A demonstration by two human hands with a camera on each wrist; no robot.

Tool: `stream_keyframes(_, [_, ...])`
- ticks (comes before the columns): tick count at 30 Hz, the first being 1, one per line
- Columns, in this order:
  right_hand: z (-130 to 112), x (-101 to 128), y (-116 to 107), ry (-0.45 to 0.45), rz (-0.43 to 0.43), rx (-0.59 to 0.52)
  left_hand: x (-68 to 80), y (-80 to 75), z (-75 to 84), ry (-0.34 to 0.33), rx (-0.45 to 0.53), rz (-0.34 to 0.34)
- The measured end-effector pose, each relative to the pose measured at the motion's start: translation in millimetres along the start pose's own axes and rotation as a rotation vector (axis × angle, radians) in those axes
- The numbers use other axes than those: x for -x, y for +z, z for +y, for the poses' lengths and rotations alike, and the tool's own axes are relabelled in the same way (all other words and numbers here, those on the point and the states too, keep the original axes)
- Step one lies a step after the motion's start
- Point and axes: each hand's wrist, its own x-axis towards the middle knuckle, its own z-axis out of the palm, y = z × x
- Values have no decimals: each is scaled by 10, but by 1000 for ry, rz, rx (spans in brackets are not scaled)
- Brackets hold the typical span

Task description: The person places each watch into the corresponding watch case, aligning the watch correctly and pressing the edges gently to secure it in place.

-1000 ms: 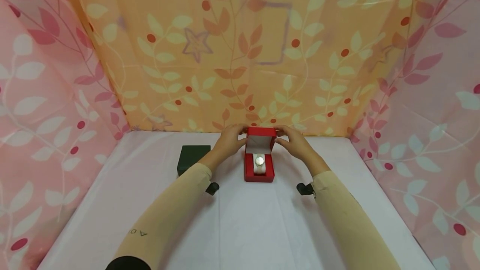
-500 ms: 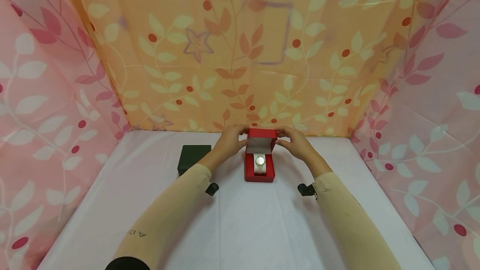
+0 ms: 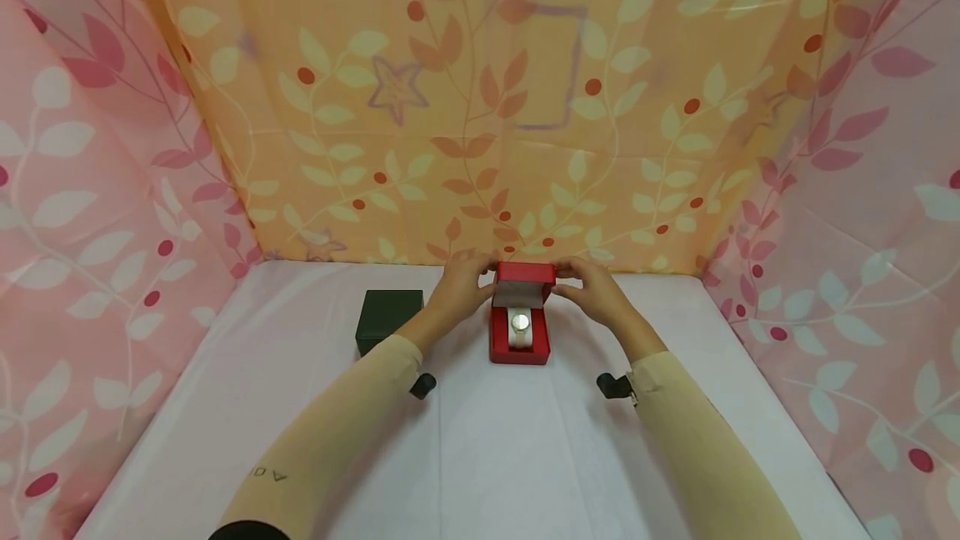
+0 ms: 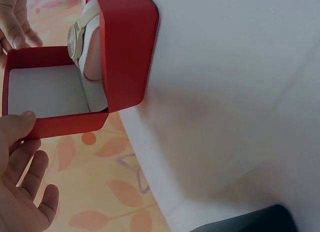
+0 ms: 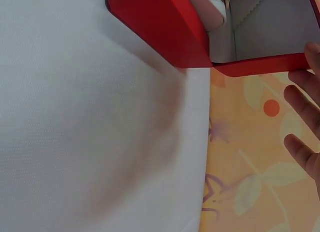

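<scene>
At the frame's centre, a red watch box (image 3: 520, 332) sat on the white table (image 3: 487, 457), a watch (image 3: 518, 323) inside. The left hand (image 3: 459, 283) and right hand (image 3: 592, 286) pinched its half-raised lid (image 3: 525, 273) with curled fingers.

The bench (image 3: 487, 457) is lying open between the two forearms, from the near edge up to the red box (image 3: 519, 347), so a hand is finding room to pass there. The box, with its lid (image 3: 525, 273) standing raised, is blocking the middle near the back. The left hand (image 3: 461, 282) and the right hand (image 3: 592, 286) are closing off both sides of the lid. A dark box (image 3: 387, 315) is sitting well to the left, leaving a gap beside the left arm. Patterned cloth walls (image 3: 525, 123) are shutting in the back and both sides.
</scene>
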Motion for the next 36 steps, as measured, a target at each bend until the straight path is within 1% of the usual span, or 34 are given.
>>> stream_keyframes(7, [-16, 39, 1, -3, 6, -3, 58, 10, 39, -18, 7, 13])
stream_keyframes(20, [-31, 81, 33, 19, 20, 39, 129, 30, 67, 10, -21, 57])
stream_keyframes(26, [-32, 112, 41, 18, 39, 57, 158, 33, 79, -3, -2, 61])
stream_keyframes(31, [-30, 137, 54, 18, 46, 55, 183, 51, 78, 2, -2, 79])
stream_keyframes(36, [-13, 163, 78, 20, 64, 38, 227, 94, 65, -22, 16, 88])
